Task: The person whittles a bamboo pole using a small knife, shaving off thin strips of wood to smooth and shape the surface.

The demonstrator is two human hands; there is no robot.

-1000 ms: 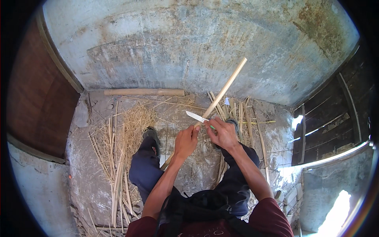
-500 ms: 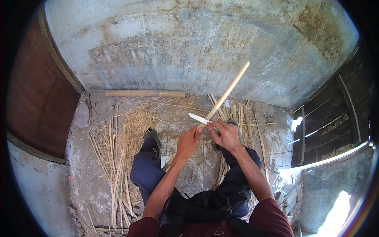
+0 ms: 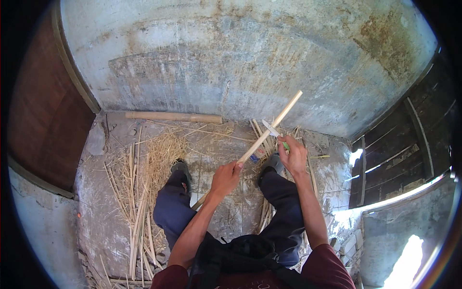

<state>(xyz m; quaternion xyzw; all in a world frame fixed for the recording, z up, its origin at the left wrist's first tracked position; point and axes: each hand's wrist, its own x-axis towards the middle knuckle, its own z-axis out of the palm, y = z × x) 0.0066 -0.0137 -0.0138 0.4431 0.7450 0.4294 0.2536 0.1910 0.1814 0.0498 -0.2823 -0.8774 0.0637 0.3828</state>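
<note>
My left hand [image 3: 225, 180] is closed around a long pale bamboo strip [image 3: 275, 121], which slants up and away to the right. The strip's lower end passes behind my left forearm and shows again near my left leg. In my right hand [image 3: 294, 156] is a knife [image 3: 272, 129] with a short silver blade and a green handle mostly covered by my fingers. The blade lies across the strip about midway along its far part, at or touching its surface.
Straw-like shavings [image 3: 166, 154] and thin split strips [image 3: 137, 216] cover the floor at the left. A thick bamboo pole [image 3: 173, 117] lies along the base of the stained wall [image 3: 216, 62]. More strips lie beside my right shoe [image 3: 271, 167]. A brown door [image 3: 48, 106] stands left, dark boards [image 3: 404, 149] right.
My right hand and the knife have moved away along the strip, apart from my left hand. The strip's far end sits slightly lower in view.
</note>
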